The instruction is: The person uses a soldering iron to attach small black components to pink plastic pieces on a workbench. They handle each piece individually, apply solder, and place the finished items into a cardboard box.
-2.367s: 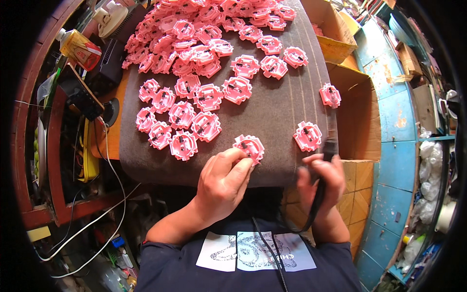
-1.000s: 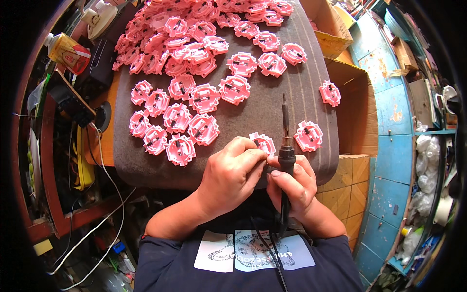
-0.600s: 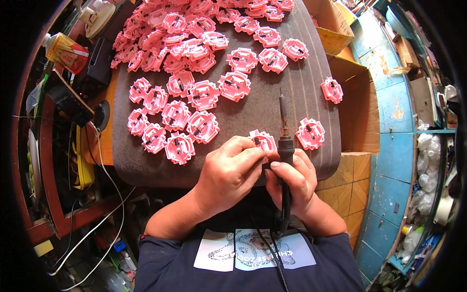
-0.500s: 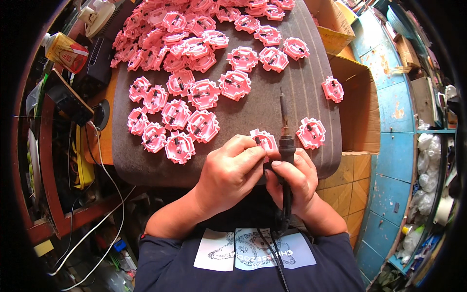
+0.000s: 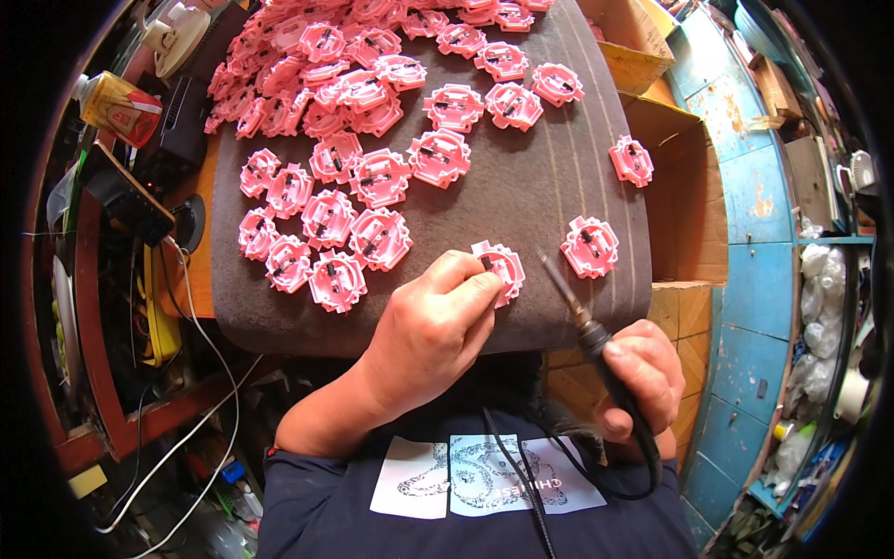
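Fingers of the left hand are pinched close together on the left edge of one pink part, near the front of the grey mat. Whether this part is lifted or rested on the mat cannot be told. The iron is gripped by the right hand, with its fingers curled round the black handle. The tip is pointed up and to the left, just beside the held part but apart from it. The handle is likely gripped so that skin is spared from the metal, which may be hot. The part is perhaps pinched by its edge so that its inside is left in plain sight.

One iron is seen. Ten pink parts are bunched to the left, maybe for easy reach. Two more are set alone on the right. Others are strewn farther back, up to a big pile, too many to be counted. Two boxes are seen beside the mat.
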Action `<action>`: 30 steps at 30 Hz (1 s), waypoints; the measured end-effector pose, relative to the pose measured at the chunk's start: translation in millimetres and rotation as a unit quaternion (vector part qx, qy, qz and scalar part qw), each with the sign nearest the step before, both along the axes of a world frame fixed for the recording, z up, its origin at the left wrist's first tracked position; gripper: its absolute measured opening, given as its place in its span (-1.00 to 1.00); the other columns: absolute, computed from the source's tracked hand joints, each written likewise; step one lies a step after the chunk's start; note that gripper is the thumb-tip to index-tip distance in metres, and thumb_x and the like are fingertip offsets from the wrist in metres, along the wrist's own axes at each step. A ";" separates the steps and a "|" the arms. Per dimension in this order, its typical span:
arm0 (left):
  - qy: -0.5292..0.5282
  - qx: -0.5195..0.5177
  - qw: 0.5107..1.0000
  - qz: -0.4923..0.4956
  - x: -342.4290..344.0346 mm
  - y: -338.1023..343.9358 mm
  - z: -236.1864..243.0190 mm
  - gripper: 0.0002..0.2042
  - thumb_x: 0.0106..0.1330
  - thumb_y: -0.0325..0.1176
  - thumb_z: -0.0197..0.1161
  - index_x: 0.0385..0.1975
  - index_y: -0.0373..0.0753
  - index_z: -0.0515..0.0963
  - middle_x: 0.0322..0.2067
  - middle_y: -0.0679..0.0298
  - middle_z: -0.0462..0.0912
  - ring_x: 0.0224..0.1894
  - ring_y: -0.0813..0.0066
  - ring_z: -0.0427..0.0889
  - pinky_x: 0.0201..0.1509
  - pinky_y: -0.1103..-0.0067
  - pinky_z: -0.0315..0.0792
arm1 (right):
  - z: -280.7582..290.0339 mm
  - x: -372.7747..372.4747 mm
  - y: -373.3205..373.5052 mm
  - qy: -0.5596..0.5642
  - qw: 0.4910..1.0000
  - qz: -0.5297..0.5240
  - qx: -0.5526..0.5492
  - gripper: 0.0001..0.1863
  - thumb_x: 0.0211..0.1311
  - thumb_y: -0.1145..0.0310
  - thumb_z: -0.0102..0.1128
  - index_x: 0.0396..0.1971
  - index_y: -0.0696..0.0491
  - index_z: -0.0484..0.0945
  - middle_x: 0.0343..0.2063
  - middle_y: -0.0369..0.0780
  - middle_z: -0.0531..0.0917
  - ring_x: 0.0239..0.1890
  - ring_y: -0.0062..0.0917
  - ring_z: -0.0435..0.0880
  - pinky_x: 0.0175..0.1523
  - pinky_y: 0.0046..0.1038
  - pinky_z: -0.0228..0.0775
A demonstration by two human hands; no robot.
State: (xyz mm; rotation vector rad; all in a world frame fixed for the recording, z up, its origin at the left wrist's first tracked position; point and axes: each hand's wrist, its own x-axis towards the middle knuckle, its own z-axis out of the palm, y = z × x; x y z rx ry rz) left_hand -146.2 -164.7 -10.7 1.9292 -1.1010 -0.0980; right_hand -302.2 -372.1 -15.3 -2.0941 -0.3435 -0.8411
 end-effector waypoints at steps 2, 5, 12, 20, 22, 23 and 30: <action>0.002 0.006 1.000 0.000 -0.7 -0.3 1.2 -0.78 0.23 -0.66 0.40 -0.13 -0.33 0.66 -0.22 0.08 0.65 -0.24 0.07 0.73 -0.18 0.36 0.62 | 4.8 -2.3 0.3 0.026 0.999 0.020 -0.015 -0.56 0.47 0.12 0.31 0.02 0.24 0.67 -0.40 -0.13 0.66 -0.47 -0.33 0.59 -0.40 -0.32 0.44; 0.001 0.003 1.000 -0.001 -1.3 -2.4 2.0 -0.78 0.23 -0.66 0.39 -0.13 -0.35 0.66 -0.23 0.08 0.65 -0.25 0.07 0.73 -0.18 0.35 0.62 | 4.5 -2.4 1.3 0.036 0.999 0.030 -0.022 -0.63 0.39 0.23 0.31 -0.03 0.24 0.69 -0.42 -0.15 0.65 -0.50 -0.34 0.58 -0.42 -0.32 0.40; 0.002 0.003 1.000 0.002 -1.6 -1.8 1.3 -0.78 0.23 -0.66 0.39 -0.13 -0.36 0.66 -0.24 0.08 0.65 -0.26 0.09 0.72 -0.21 0.36 0.62 | 4.2 1.7 3.3 0.034 0.998 0.039 -0.027 -0.66 0.26 0.33 0.31 -0.06 0.24 0.70 -0.46 -0.17 0.64 -0.53 -0.36 0.56 -0.45 -0.34 0.37; -0.002 -0.001 1.000 0.004 -1.9 -2.8 1.2 -0.79 0.23 -0.66 0.39 -0.15 -0.36 0.65 -0.24 0.08 0.65 -0.26 0.09 0.73 -0.20 0.36 0.63 | 6.1 2.2 3.1 0.038 0.998 0.041 -0.032 -0.65 0.19 0.38 0.32 -0.06 0.24 0.70 -0.47 -0.18 0.64 -0.54 -0.37 0.54 -0.47 -0.33 0.36; -0.005 -0.002 1.000 0.006 -2.0 -3.0 1.0 -0.79 0.23 -0.66 0.39 -0.15 -0.36 0.65 -0.25 0.09 0.65 -0.26 0.09 0.73 -0.20 0.35 0.63 | 5.7 3.2 3.9 0.035 0.998 0.041 -0.029 -0.65 0.19 0.38 0.32 -0.06 0.24 0.70 -0.47 -0.18 0.63 -0.54 -0.37 0.54 -0.47 -0.33 0.37; -0.006 -0.003 1.000 0.007 -2.0 -3.1 1.1 -0.79 0.22 -0.66 0.39 -0.16 -0.36 0.65 -0.25 0.09 0.65 -0.25 0.09 0.73 -0.20 0.35 0.63 | 5.9 3.7 3.9 0.036 0.998 0.042 -0.032 -0.65 0.18 0.38 0.31 -0.07 0.24 0.70 -0.48 -0.18 0.63 -0.54 -0.37 0.54 -0.47 -0.33 0.37; -0.002 -0.003 1.000 0.011 -3.2 -3.1 -1.1 -0.79 0.21 -0.67 0.40 -0.16 -0.35 0.64 -0.25 0.09 0.65 -0.25 0.09 0.74 -0.21 0.35 0.63 | 5.9 3.7 3.1 0.029 0.998 0.044 -0.036 -0.65 0.17 0.40 0.30 -0.07 0.24 0.69 -0.49 -0.18 0.62 -0.56 -0.37 0.53 -0.48 -0.34 0.37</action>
